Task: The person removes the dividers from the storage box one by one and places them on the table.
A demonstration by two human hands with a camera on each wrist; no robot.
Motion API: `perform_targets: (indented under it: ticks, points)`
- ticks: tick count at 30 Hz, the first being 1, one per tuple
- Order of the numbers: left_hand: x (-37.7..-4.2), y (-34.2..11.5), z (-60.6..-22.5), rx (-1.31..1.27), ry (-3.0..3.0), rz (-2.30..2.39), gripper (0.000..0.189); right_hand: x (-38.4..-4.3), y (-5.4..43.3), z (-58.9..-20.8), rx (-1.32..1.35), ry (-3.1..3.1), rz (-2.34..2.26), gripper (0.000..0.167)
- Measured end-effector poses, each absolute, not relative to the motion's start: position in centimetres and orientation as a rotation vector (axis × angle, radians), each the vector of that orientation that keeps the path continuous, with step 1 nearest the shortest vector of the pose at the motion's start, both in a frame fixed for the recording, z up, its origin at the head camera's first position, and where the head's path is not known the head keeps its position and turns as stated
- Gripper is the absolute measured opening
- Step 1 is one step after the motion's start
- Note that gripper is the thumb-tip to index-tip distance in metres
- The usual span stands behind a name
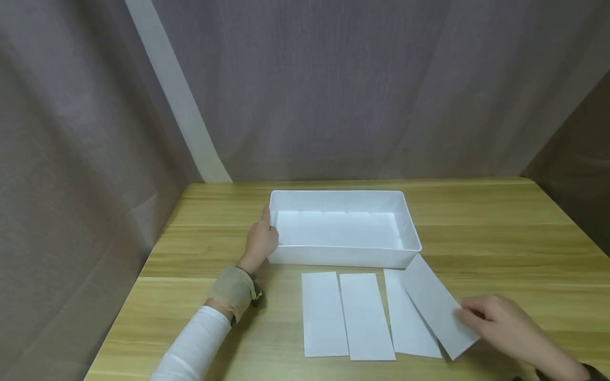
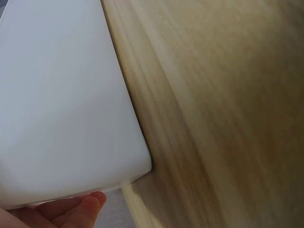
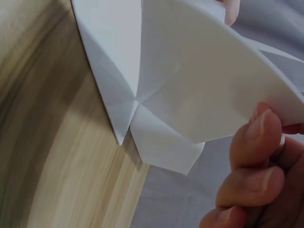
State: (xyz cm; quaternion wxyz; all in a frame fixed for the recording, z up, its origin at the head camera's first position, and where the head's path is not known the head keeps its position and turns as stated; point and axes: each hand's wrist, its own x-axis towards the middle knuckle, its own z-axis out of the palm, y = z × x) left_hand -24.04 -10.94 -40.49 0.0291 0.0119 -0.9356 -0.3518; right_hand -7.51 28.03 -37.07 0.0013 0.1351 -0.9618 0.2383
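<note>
A shallow white rectangular box (image 1: 340, 256) stands toward the back of the table, its open top facing up. My left hand (image 1: 260, 241) holds the box's left wall; the left wrist view shows its fingers (image 2: 80, 213) bent against the white box (image 2: 71, 104). With thumb and fingers, my right hand (image 1: 500, 323) pinches the near right edge of a white paper sheet (image 1: 436, 304). That sheet is tilted above the table and partly covers another white sheet (image 1: 405, 323). In the right wrist view, the held sheet (image 3: 199, 76) bends slightly above curled fingers (image 3: 256, 137).
Two more white sheets, a left one (image 1: 325, 315) and a middle one (image 1: 367, 317), lie side by side in front of the box. All rest on a wooden table (image 1: 500, 233). Grey curtains (image 1: 333, 90) hang behind and to the left.
</note>
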Motion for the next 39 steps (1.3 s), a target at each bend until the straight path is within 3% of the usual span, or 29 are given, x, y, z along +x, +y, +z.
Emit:
perform_targets:
  ticks: [22,39]
  points:
    - [-23.9,-10.9,-40.3,0.035,-2.891,-1.102,0.061,-7.9,30.8,-37.0,0.097,-3.120,0.669,0.038]
    - [-23.9,-10.9,-40.3,0.025,-2.885,-1.085,0.061,-8.7,31.5,-38.5,0.180,-3.342,0.842,0.038]
